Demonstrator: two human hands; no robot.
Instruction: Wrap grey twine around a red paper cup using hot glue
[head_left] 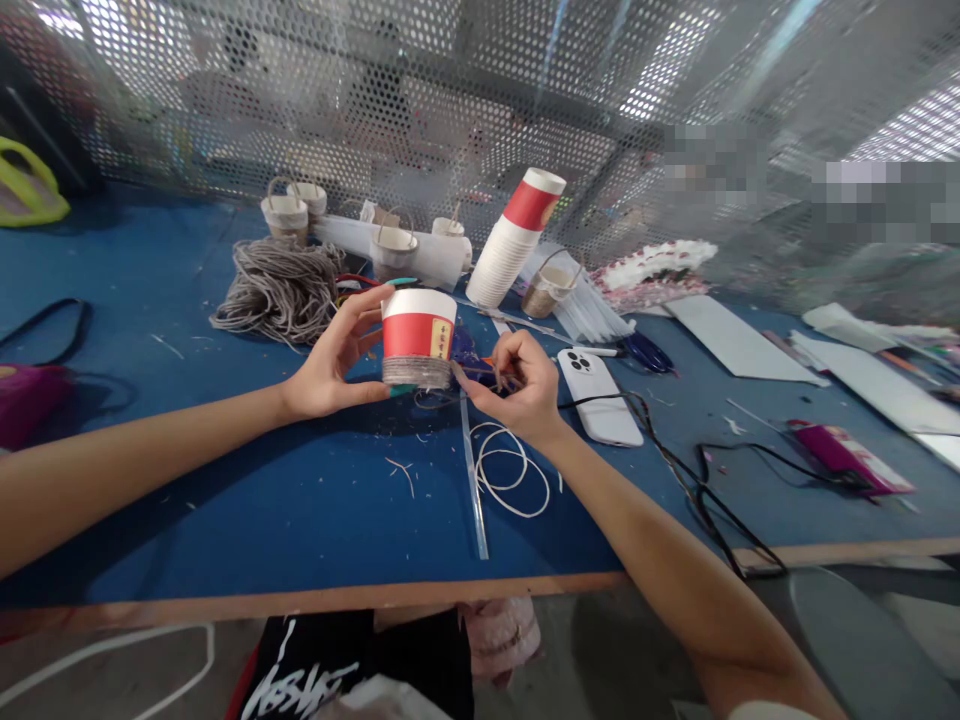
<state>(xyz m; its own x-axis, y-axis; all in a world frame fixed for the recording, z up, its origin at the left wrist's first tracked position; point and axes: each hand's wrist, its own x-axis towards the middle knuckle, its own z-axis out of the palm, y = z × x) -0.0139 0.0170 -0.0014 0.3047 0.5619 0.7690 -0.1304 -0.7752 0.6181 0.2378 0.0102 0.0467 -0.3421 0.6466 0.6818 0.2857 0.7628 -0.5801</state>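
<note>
My left hand [335, 355] holds a red and white paper cup [417, 330] upright above the blue table [247, 500]. Grey twine is wound around the cup's lower part. My right hand [517, 385] pinches the twine's free end right beside the cup's base. A loose coil of white cord [510, 468] lies on the table under my right wrist. A clear plastic strip [472, 480] lies beside the cord.
A bundle of grey twine [277, 285] sits behind the cup. A tilted stack of paper cups [514, 240] and several small twine-wrapped baskets [285, 215] stand at the back. A white phone [600, 395] with a black cable [697, 480] lies to the right. A perforated metal screen closes the far side.
</note>
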